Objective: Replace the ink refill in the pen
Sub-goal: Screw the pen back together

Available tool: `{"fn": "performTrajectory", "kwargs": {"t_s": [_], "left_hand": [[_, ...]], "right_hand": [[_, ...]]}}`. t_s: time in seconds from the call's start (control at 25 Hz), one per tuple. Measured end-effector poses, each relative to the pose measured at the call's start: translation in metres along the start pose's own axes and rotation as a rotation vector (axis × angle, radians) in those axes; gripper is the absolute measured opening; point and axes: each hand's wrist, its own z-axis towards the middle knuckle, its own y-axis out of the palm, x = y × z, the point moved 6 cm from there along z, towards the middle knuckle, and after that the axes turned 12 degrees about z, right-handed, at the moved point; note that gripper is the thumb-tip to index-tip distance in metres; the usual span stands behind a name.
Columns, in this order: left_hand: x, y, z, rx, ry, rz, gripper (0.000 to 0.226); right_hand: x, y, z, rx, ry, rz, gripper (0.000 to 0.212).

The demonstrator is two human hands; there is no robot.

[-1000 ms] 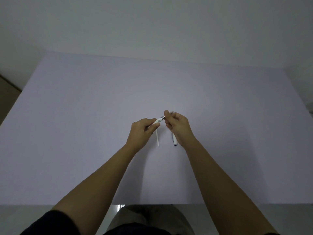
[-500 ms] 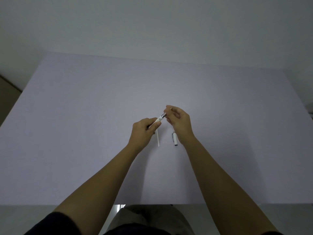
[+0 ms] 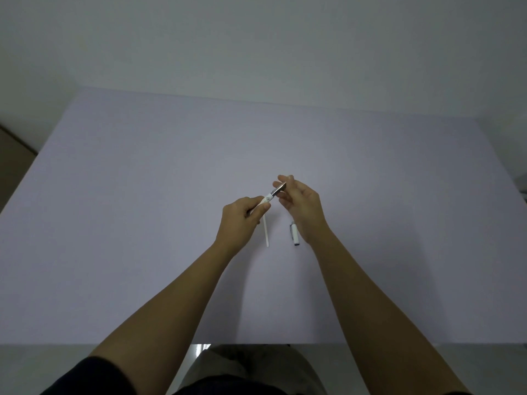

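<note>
My left hand (image 3: 242, 219) is closed around the white barrel of a pen (image 3: 268, 198), held above the table and pointing up to the right. The pen's silver tip section (image 3: 279, 189) sticks out toward my right hand (image 3: 299, 203), whose thumb and fingertips pinch that tip while the other fingers spread. A thin white ink refill (image 3: 266, 232) lies on the table below my left hand. The white pen cap (image 3: 294, 237) lies just left of my right wrist.
The pale lilac table (image 3: 142, 209) spans the whole view, with its near edge at my lap and a plain wall behind its far edge. A strip of floor shows at the far left.
My right hand has lifted slightly and its fingers have spread, now pinching the silver tip with the fingertips. The left hand, the refill and the cap have stayed put.
</note>
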Motion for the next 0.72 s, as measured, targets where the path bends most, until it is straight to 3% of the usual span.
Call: {"fn": "performTrajectory", "kwargs": {"t_s": [0.32, 0.4, 0.52, 0.72], "left_hand": [[0.009, -0.001, -0.003, -0.008, 0.037, 0.014, 0.019], [0.011, -0.002, -0.003, -0.006, 0.033, 0.014, 0.02], [0.011, -0.004, -0.002, 0.005, 0.022, 0.014, 0.02], [0.013, -0.004, -0.004, -0.014, 0.026, 0.014, 0.019]], "right_hand": [[-0.002, -0.006, -0.003, 0.081, -0.047, -0.119, 0.018], [-0.002, -0.005, -0.002, 0.064, -0.047, -0.084, 0.01], [-0.002, -0.001, -0.003, 0.002, -0.038, -0.027, 0.015], [-0.004, -0.004, -0.005, 0.06, -0.043, -0.128, 0.016]]}}
